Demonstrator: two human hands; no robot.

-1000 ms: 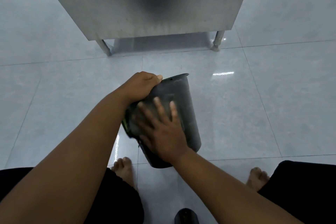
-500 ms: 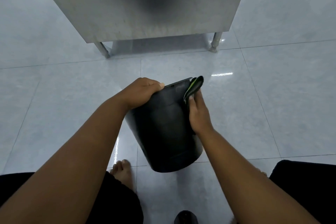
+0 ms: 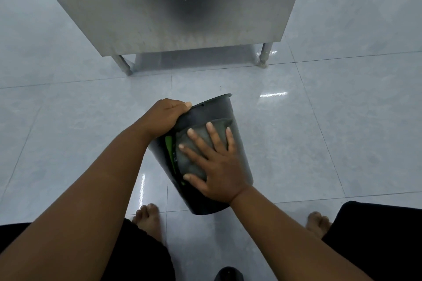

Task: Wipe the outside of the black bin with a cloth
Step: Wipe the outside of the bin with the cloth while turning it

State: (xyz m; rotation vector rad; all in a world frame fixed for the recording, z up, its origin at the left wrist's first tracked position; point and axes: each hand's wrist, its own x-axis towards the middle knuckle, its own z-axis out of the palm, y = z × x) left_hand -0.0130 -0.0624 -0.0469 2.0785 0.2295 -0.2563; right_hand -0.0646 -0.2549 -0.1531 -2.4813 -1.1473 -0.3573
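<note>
The black bin (image 3: 239,143) is tilted away from me, its base near my feet and its rim pointing toward the steel cabinet. My left hand (image 3: 165,116) grips the rim on the left side. A grey cloth with a green edge (image 3: 196,143) lies flat on the bin's upper side wall. My right hand (image 3: 217,166) presses down on that cloth with fingers spread. The bin's inside is hidden from me.
A stainless steel cabinet (image 3: 171,7) on short legs (image 3: 265,55) stands just beyond the bin on a glossy grey tiled floor (image 3: 342,132). My bare feet (image 3: 148,219) flank the bin's base. A small dark object (image 3: 228,275) sits at the bottom edge.
My right hand came back from the bin's rim on the right, where it pinched the folded cloth, to the side wall, and now presses the cloth flat. My left hand kept its hold.
</note>
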